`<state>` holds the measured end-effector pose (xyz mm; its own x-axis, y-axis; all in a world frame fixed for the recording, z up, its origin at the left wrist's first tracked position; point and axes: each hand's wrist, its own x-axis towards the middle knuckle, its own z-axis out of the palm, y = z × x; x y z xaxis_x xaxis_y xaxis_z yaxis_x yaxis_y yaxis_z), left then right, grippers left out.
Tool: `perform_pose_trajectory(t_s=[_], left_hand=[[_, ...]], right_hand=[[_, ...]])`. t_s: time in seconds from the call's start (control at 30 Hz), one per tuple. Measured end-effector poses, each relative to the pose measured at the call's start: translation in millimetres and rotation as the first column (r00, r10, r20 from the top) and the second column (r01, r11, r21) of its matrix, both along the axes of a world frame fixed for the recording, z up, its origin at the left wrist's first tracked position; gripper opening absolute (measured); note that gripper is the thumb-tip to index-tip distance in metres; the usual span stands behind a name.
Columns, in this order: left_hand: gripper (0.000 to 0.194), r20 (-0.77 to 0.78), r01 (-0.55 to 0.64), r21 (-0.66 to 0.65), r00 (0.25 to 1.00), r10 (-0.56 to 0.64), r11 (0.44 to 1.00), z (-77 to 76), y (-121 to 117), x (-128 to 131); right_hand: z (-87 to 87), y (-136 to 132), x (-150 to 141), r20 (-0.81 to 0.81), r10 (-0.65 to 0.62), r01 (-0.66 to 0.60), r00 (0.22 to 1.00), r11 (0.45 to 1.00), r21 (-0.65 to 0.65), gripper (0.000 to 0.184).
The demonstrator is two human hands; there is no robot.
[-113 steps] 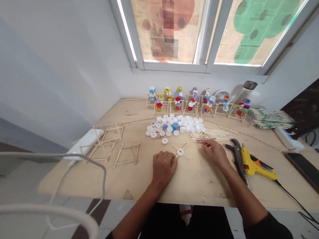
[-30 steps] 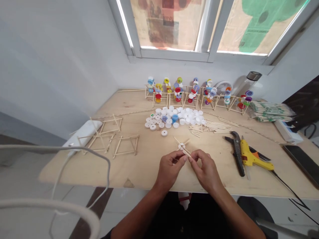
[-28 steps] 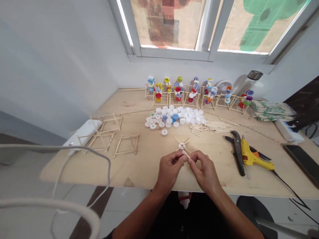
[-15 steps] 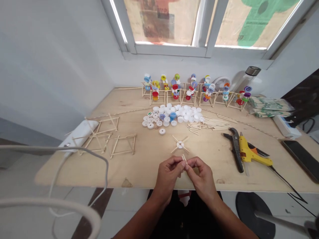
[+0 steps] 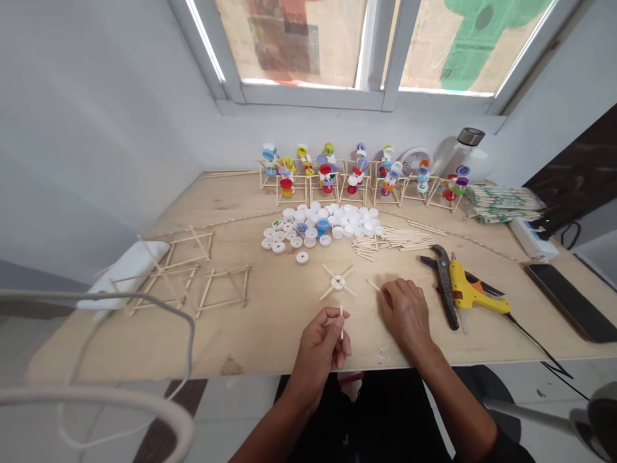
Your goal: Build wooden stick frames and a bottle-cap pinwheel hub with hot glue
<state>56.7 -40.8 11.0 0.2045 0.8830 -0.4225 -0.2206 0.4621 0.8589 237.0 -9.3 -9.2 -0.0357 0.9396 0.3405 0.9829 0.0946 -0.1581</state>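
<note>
Because the thin stick [image 5: 342, 323] is pinched by the left hand [image 5: 318, 350], it could be dropped if the grip slackens; the right hand [image 5: 405, 310], loosely open, rests on the counter [image 5: 241, 341] just beside a second stick [image 5: 373, 285].

Soft daylight comes through the window [image 5: 313, 96], its white frame holding paper sheets [image 5: 289, 45] printed with faded red and green shapes. A pale grey wall [image 5: 96, 141] runs along the left edge of the plywood desk [image 5: 241, 341], a dark panel [image 5: 578, 161] stands at the right, and pale floor tiles [image 5: 236, 411] show below the front edge
</note>
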Motion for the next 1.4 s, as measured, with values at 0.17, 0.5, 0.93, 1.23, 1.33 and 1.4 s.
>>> perform_pose_trajectory(t_s=[0.17,0.5,0.93,1.23,1.33,1.4], left_hand=[[0.029,0.066,0.034,-0.022,0.997,-0.032,0.999,-2.0,0.7,-3.0],[0.035,0.168,0.018,-0.052,0.986,-0.009,0.999,2.8,2.4,-4.9],[0.042,0.186,-0.035,-0.092,0.981,0.051,0.995,3.7,4.3,-6.3],[0.039,0.137,-0.067,-0.048,0.988,0.073,0.997,3.0,4.4,-9.0],[0.039,0.111,-0.075,-0.029,0.991,0.078,0.997,2.4,5.7,-8.6],[0.04,0.092,-0.077,-0.017,0.993,0.079,0.997,1.7,6.7,-7.8]], right_hand=[[6.6,-2.8,11.5,-0.036,0.064,-0.062,0.997,0.996,0.068,0.012],[8.9,-39.0,143.5,0.229,-0.188,0.124,0.955,0.955,0.268,0.03],[5.2,-28.4,183.1,0.467,-0.064,0.1,0.882,0.994,-0.052,0.039],[9.8,-26.7,180.5,0.245,-0.156,0.147,0.957,0.988,0.054,0.035],[20.8,-36.7,154.1,-0.066,-0.154,0.162,0.986,0.978,0.132,0.043],[30.5,-45.6,125.3,-0.308,-0.13,0.164,0.942,0.983,0.086,0.043]])
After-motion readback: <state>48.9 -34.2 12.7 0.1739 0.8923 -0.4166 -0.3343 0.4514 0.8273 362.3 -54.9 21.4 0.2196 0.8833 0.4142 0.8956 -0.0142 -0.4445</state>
